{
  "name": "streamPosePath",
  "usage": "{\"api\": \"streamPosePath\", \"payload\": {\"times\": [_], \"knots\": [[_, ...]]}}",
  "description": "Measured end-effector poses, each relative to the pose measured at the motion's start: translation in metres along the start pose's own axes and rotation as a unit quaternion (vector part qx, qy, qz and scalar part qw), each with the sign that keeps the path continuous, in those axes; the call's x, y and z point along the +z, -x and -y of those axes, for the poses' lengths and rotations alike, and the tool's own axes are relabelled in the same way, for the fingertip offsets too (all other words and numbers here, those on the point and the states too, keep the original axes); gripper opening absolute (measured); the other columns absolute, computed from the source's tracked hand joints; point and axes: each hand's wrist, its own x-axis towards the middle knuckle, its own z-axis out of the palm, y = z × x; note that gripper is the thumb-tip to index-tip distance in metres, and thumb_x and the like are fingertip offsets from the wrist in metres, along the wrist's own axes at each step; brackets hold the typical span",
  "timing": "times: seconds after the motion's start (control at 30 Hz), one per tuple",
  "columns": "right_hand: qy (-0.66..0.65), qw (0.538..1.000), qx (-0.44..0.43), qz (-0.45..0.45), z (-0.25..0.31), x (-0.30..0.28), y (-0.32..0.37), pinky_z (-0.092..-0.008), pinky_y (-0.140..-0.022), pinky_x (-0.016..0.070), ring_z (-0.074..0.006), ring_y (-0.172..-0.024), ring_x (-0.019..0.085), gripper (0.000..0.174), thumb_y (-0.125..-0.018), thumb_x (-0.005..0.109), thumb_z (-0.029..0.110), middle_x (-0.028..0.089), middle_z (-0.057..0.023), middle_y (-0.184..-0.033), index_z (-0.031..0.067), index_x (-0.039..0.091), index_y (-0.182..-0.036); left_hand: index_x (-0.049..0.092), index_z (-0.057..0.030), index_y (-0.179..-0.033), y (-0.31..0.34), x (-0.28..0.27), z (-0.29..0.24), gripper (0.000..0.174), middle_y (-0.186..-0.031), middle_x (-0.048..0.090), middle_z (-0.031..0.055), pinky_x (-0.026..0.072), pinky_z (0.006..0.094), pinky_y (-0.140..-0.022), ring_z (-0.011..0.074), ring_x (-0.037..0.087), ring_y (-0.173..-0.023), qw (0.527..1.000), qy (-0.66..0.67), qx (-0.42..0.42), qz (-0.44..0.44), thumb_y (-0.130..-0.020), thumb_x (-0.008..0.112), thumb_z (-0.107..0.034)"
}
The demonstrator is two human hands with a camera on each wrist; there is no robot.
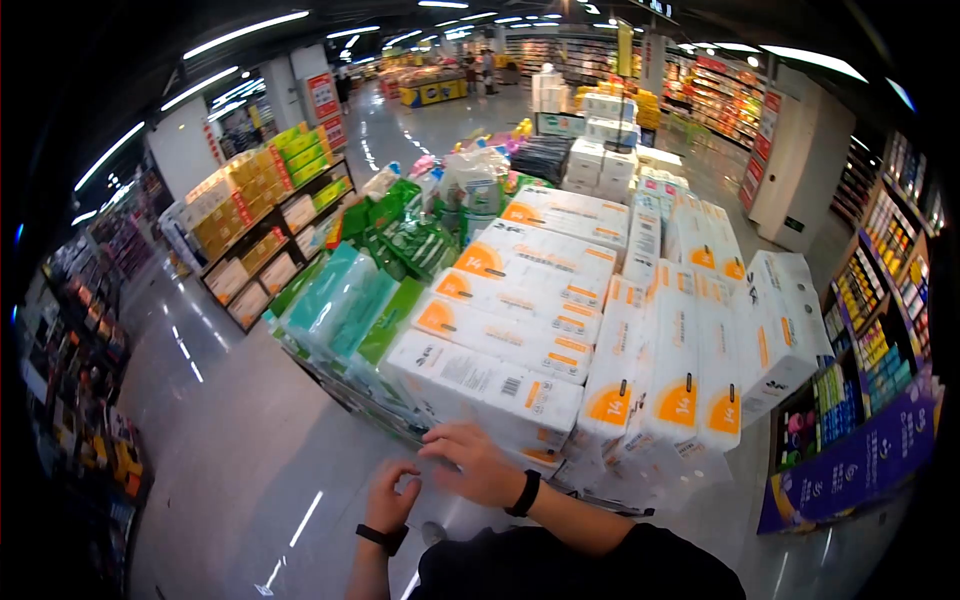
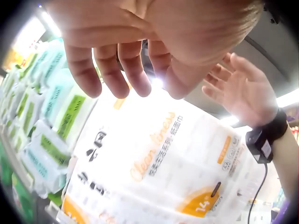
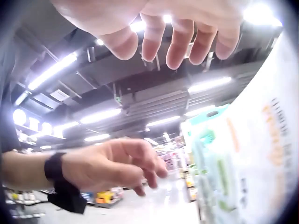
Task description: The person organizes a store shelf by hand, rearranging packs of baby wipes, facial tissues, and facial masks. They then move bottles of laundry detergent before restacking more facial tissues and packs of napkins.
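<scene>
Both hands are raised in front of the near edge of a stacked display. My left hand [image 1: 390,497] has loosely bent fingers with nothing between them. To its right, my right hand [image 1: 474,466] reaches across with relaxed, slightly spread fingers, also holding nothing. Nearest to them is a white tissue pack [image 1: 485,385] with orange print, lying on its side at the front of the pile. In the left wrist view, white tissue packs [image 2: 154,154] marked 14 rise beyond the fingers. The right wrist view shows the side of a white pack [image 3: 266,135] beside the right hand.
More white tissue packs [image 1: 675,385] stand upright to the right. Teal and green packs [image 1: 335,300] fill the display's left part. Left of it runs a shiny floor aisle [image 1: 240,450]. A shelf with a purple front [image 1: 850,460] stands at the right, and a boxed-goods rack [image 1: 265,250] at the left.
</scene>
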Motion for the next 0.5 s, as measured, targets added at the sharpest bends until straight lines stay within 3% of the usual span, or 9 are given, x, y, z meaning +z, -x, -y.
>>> {"api": "streamPosePath", "payload": {"times": [0.1,0.2,0.3,0.4,0.43,0.5], "knots": [[0.065,0.991,0.038,-0.108,-0.018,-0.035,0.009,-0.0476,-0.112,0.0473,-0.0342,-0.126,0.062,0.026,-0.088,0.078,0.006,0.071,-0.0102,-0.123,0.0100,0.074,-0.113,0.074,-0.0062,-0.107,-0.061,-0.003,-0.011,0.024,-0.125,0.069,0.0131,0.0525,0.0421,-0.103,0.0330,0.065,-0.122,0.991,-0.028,0.128,-0.026,-0.086,0.072,0.006],[0.175,0.960,0.108,-0.191,-0.017,-0.055,0.015,-0.0481,-0.113,0.0461,-0.0336,-0.129,0.061,0.023,-0.087,0.078,0.004,0.071,-0.0104,-0.122,0.0101,0.074,-0.110,0.073,-0.0049,-0.109,-0.110,-0.005,-0.033,0.028,-0.134,0.068,0.0143,0.0522,0.0445,-0.106,0.0359,0.064,-0.126,0.982,-0.023,0.181,-0.041,-0.084,0.073,0.009],[0.287,0.923,0.185,-0.177,-0.027,-0.048,0.025,-0.0543,-0.121,0.0405,-0.0335,-0.139,0.057,0.030,-0.092,0.075,0.013,0.066,-0.0124,-0.138,0.0102,0.072,-0.121,0.074,-0.0072,-0.118,-0.152,-0.004,-0.035,0.037,-0.146,0.065,0.0150,0.0458,0.0523,-0.117,0.0394,0.060,-0.137,0.971,-0.013,0.238,0.016,-0.083,0.076,0.005],[0.359,0.891,0.255,-0.110,-0.028,-0.034,0.024,-0.0592,-0.125,0.0357,-0.0326,-0.147,0.052,0.046,-0.093,0.076,0.025,0.058,-0.0139,-0.153,0.0127,0.068,-0.137,0.073,-0.0110,-0.134,-0.178,0.004,-0.050,0.052,-0.160,0.058,0.0163,0.0328,0.0603,-0.127,0.0421,0.049,-0.151,0.940,-0.160,0.294,0.067,-0.083,0.080,-0.002],[0.383,0.879,0.267,-0.098,-0.024,-0.028,0.020,-0.0592,-0.125,0.0358,-0.0324,-0.148,0.051,0.049,-0.093,0.077,0.026,0.057,-0.0141,-0.154,0.0132,0.067,-0.139,0.066,-0.0148,-0.148,-0.190,0.005,-0.045,0.068,-0.167,0.052,0.0169,0.0224,0.0645,-0.131,0.0428,0.041,-0.158,0.936,-0.178,0.278,0.124,-0.082,0.084,-0.009],[0.430,0.853,0.289,-0.065,-0.024,-0.022,0.013,-0.0585,-0.124,0.0361,-0.0317,-0.151,0.048,0.062,-0.091,0.079,0.030,0.054,-0.0147,-0.160,0.0151,0.062,-0.149,0.064,-0.0153,-0.151,-0.203,0.009,-0.040,0.071,-0.168,0.051,0.0170,0.0242,0.0639,-0.130,0.0429,0.041,-0.158,0.918,-0.203,0.292,0.174,-0.083,0.085,-0.011]]}}
